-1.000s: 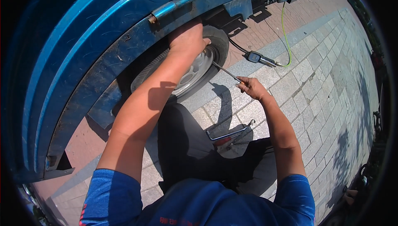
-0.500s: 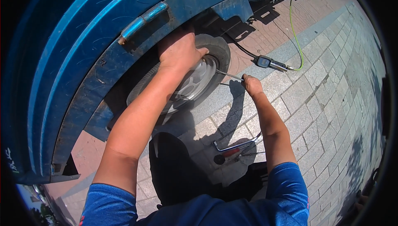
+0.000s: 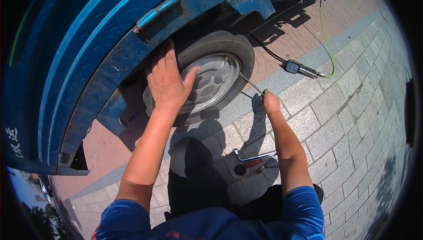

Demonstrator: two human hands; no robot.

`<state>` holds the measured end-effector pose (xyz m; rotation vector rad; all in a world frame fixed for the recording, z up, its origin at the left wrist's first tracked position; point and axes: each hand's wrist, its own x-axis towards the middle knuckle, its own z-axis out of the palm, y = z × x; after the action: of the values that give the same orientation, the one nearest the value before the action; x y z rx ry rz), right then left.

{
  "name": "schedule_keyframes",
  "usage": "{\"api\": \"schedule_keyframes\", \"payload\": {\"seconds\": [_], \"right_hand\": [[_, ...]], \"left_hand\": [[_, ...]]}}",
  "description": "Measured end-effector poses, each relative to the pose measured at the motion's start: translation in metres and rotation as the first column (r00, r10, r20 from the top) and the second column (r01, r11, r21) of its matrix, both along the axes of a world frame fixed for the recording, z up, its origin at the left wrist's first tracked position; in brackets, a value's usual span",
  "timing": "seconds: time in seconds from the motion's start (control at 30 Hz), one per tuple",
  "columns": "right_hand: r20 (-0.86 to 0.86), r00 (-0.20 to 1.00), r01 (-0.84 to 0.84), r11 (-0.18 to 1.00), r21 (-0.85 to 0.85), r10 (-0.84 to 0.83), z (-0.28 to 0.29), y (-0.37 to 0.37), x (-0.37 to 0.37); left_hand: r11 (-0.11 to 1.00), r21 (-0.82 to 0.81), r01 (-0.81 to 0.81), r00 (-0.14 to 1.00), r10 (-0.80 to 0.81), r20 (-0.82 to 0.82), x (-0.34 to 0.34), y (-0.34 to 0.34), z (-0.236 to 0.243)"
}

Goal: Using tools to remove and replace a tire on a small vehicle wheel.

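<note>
- clearly, the right hand [image 3: 271, 102] is the working grip: fingers closed round the near end of a thin metal bar [image 3: 252, 83].
- bar's long axis: slants from the grip up and to the left, its far end meeting the wheel [image 3: 208, 85] where metal rim and tire [image 3: 247, 54] come together. whether the tip is wedged under the tire's edge or only rests there, cannot tell.
- so the wheel lies up-left of the grip, the bar bridging the gap. near side of the rim faces the right hand; the right hand is nearer that edge, the left hand [image 3: 166, 81] nearer the opposite side.
- left hand: well left of the grip and a little higher, holding nothing that shows. fingers apart, thumb out over the wheel face, fingertips up by the lower edge of the blue truck body [image 3: 185, 15]. it overlaps the tire's left side; firm contact, cannot tell.
- up-right of the grip, near: an air gauge [image 3: 292, 66] on the paving [image 3: 304, 92], a black hose [image 3: 271, 52] leading up-left, a green hose [image 3: 331, 55] curving upward.
- below the grip, slightly left: a bent wrench [image 3: 255, 156] and a red-handled tool [image 3: 252, 163], right ends hidden by the forearm; a round black piece [image 3: 240, 170] just beside them.
</note>
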<state>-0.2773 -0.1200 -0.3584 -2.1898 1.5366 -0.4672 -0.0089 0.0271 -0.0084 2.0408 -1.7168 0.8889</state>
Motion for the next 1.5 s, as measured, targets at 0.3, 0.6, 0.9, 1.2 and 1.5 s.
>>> {"api": "schedule_keyframes", "payload": {"seconds": [0.3,0.6,0.9,1.2,1.5], "right_hand": [[-0.064,0.998,-0.016,1.000,0.003,0.017,0.029,0.005,0.021],[-0.300,0.954,0.017,1.000,0.014,-0.012,0.071,-0.031,-0.019],[-0.547,0.835,-0.111,0.992,-0.063,0.059,0.099,-0.053,-0.041],[-0.605,0.755,-0.392,0.914,-0.110,0.251,0.098,-0.081,-0.046],[-0.651,0.625,-0.579,0.815,-0.017,0.430,0.101,-0.128,-0.050]], "left_hand": [[0.973,-0.226,-0.052,0.649,-0.139,-0.748,0.163,0.103,-0.120],[0.962,0.272,-0.024,0.300,0.266,-0.916,0.117,0.106,-0.089],[0.997,0.057,-0.044,0.465,0.071,-0.883,0.110,0.094,-0.094],[0.970,0.194,-0.143,0.366,0.234,-0.901,0.103,0.097,-0.081],[0.925,0.374,0.071,0.428,0.310,-0.849,0.095,0.088,-0.040]]}}
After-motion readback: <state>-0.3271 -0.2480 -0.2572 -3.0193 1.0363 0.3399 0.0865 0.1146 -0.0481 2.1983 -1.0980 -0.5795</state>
